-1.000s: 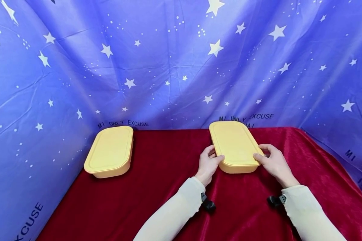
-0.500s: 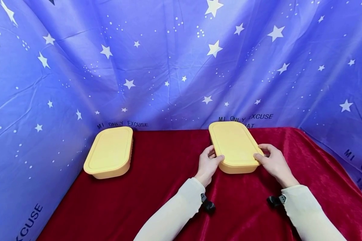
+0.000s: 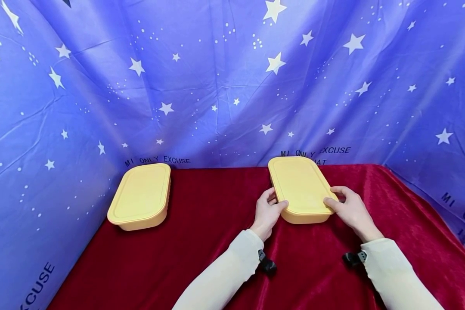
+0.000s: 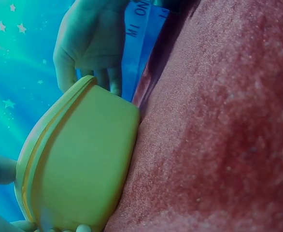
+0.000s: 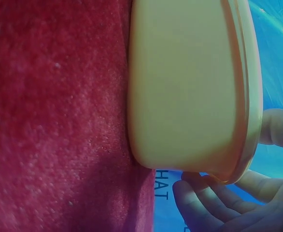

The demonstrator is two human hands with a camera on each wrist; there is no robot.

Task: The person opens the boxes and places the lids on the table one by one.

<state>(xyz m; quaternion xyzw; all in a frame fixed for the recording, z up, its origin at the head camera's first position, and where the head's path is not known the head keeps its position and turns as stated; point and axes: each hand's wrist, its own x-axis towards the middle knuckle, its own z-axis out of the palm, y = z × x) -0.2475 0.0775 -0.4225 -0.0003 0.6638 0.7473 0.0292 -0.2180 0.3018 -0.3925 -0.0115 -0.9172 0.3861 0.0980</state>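
A yellow lidded food container sits on the red cloth at the right of the head view, its lid on. My left hand grips its near left corner, thumb on the lid's edge and fingers along the side. At the near right corner my right hand holds it likewise, thumb on the lid and fingers at the side wall. The left wrist view shows the container's near wall resting on the cloth. In the right wrist view, my right fingers reach beside the container, partly hidden by it.
A second yellow lidded container stands at the left of the red velvet cloth. A blue curtain with white stars hangs behind and at both sides. Both sleeves carry a black wrist device, such as the left one.
My right thumb and fingers have shifted very slightly to the left at the container's corner. The left hand and both containers stay in place.
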